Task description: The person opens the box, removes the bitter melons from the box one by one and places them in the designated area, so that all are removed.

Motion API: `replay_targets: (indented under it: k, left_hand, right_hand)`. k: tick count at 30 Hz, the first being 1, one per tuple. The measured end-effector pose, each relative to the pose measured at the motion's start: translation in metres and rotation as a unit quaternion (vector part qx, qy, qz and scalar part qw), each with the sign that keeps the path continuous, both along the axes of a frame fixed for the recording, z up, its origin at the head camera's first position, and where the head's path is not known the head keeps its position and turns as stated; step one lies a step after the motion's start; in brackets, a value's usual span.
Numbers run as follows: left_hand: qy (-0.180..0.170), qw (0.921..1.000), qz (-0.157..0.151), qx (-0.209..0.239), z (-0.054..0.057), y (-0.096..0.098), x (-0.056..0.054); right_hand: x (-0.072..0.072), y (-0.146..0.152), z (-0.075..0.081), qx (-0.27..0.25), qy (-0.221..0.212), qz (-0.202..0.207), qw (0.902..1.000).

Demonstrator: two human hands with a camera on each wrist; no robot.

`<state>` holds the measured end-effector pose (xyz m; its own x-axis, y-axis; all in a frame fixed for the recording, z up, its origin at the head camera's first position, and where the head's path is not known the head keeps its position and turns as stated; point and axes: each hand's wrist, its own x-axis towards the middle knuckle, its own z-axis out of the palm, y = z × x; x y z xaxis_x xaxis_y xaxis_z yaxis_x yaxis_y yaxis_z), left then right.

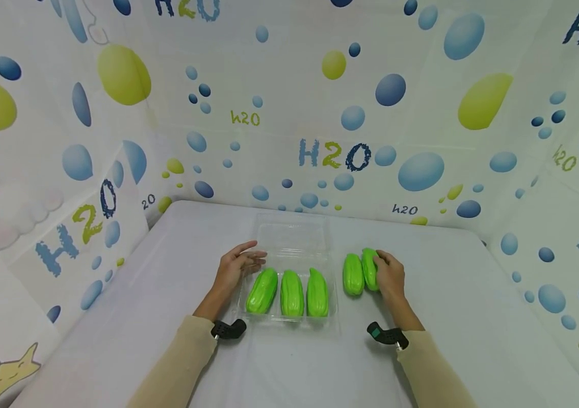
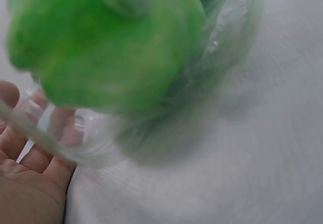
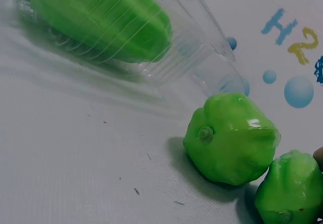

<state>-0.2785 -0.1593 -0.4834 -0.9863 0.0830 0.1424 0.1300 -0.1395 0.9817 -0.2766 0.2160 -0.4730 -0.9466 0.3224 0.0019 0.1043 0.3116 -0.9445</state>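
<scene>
A clear plastic clamshell box (image 1: pixel 334 306) lies with its lid (image 1: pixel 291 235) folded back. Three glossy green, ridged, elongated vegetables (image 1: pixel 292 293) sit side by side in its base. My left hand (image 1: pixel 232 271) is at the box's left wall, fingers extended over its edge; in the left wrist view the fingers (image 2: pixel 38 156) show partly through the clear plastic. To the right of the box, two more such vegetables lie on the cloth. My right hand (image 1: pixel 391 276) grips the outer vegetable (image 1: pixel 369 269), right beside the inner vegetable (image 1: pixel 353 275).
A white cloth covers the table (image 1: pixel 289 368). Behind and on both sides hang white curtains (image 1: pixel 294 85) with blue and green spots and H2O lettering. Small dark specks (image 3: pixel 136 190) dot the cloth in the right wrist view.
</scene>
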Motion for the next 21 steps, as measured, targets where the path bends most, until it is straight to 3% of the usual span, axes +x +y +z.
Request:
replay_targets:
  k: [6,13,21]
  left_hand:
    - [-0.001,1.0000,0.003,-0.001,0.001,0.001,0.001]
    - [-0.005,1.0000,0.001,0.003,0.001,0.001,0.002]
    - [-0.014,0.9999,0.004,0.002,0.001,0.000,0.001]
  right_hand:
    - [0.000,0.001,-0.006,0.026,0.008,-0.004,0.9996]
    - [0.000,0.001,-0.002,0.040,0.010,-0.012,0.9990]
    - [0.003,-0.001,0.005,-0.010,0.036,-0.050,0.9981]
